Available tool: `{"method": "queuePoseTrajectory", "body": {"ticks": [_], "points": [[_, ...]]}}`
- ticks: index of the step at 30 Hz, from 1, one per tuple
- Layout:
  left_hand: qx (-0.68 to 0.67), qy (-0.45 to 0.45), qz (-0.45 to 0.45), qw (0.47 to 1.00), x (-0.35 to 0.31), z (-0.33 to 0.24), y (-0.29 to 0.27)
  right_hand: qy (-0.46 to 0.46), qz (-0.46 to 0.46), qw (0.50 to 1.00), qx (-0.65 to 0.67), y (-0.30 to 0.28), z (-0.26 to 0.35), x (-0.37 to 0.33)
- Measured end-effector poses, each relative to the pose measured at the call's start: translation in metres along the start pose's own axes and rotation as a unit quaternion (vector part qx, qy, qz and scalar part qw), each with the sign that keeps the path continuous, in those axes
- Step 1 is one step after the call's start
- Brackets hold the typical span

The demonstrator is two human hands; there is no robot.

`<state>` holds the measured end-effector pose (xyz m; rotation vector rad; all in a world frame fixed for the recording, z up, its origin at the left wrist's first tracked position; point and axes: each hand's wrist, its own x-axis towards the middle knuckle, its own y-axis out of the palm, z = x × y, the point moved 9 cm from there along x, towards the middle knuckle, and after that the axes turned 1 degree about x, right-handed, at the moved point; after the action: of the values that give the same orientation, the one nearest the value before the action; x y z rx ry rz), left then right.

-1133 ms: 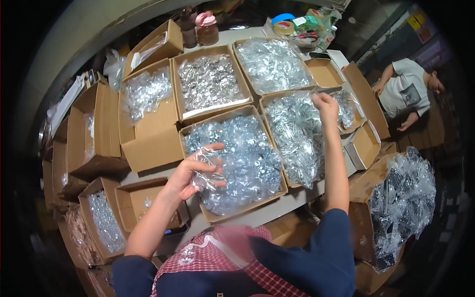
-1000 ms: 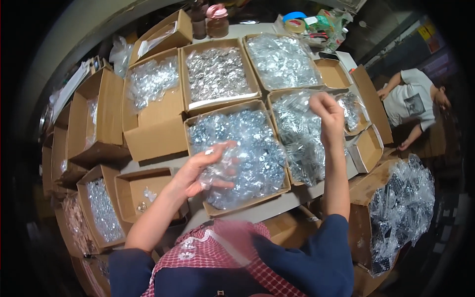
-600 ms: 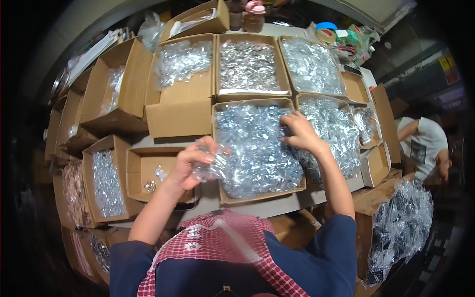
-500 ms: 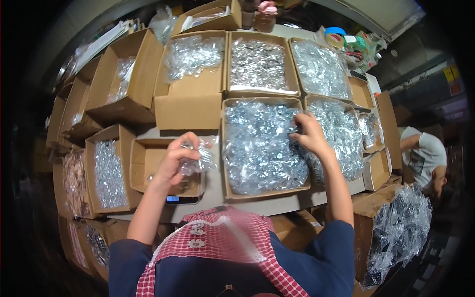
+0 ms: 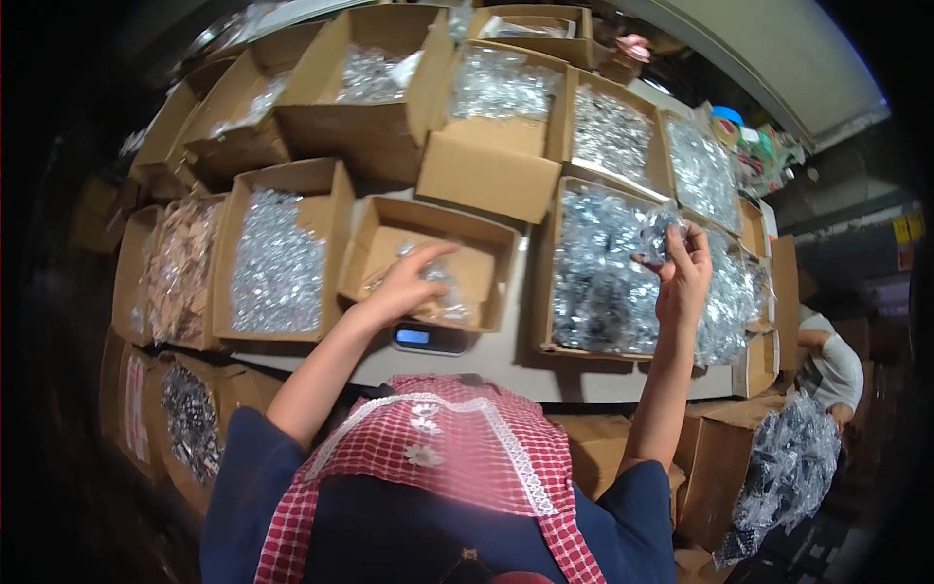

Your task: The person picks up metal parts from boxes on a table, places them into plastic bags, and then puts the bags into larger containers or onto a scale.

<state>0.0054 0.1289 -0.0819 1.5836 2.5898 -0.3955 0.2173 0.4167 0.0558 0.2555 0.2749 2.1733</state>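
Note:
Over a small open cardboard box (image 5: 501, 255), my left hand (image 5: 407, 284) has its fingers spread, just above some small clear bags (image 5: 453, 304) lying inside. The box rests on a scale with a lit blue display (image 5: 413, 337). My right hand (image 5: 687, 268) pinches a small clear plastic bag (image 5: 658, 237) with dark bits in it. That bag is held up over the far right part of a large carton (image 5: 546, 331), which is full of similar bags of bluish metal parts (image 5: 608, 282).
Cartons of small bagged parts surround the work: silvery bags (image 5: 277, 268) left, brown pieces (image 5: 185, 253) farther left, more bags (image 5: 501, 86) behind. Tape rolls (image 5: 726, 125) lie at the back right. A carton of bubble-wrapped items (image 5: 788, 477) stands right, near another person (image 5: 832, 365).
My left hand has let go of its clear bags into the small box and spread its fingers. My right hand has lifted a bag out of the large carton. The view has swung left.

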Motion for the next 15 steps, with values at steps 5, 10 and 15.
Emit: {"method": "queuePoseTrajectory", "body": {"ticks": [5, 10, 15], "points": [[-0.034, -0.006, -0.009, 0.999, -0.014, 0.001, -0.038, 0.107, 0.117, 0.983, -0.089, 0.11, -0.058, -0.054], [0.07, 0.105, -0.26, 0.957, -0.032, -0.009, -0.176, -0.001, 0.11, 0.974, -0.196, 0.112, -0.085, -0.061], [0.368, -0.162, -0.09, 0.911, -0.007, 0.103, -0.238, -0.031, 0.023, 0.97, -0.241, 0.041, -0.11, -0.074]]}}
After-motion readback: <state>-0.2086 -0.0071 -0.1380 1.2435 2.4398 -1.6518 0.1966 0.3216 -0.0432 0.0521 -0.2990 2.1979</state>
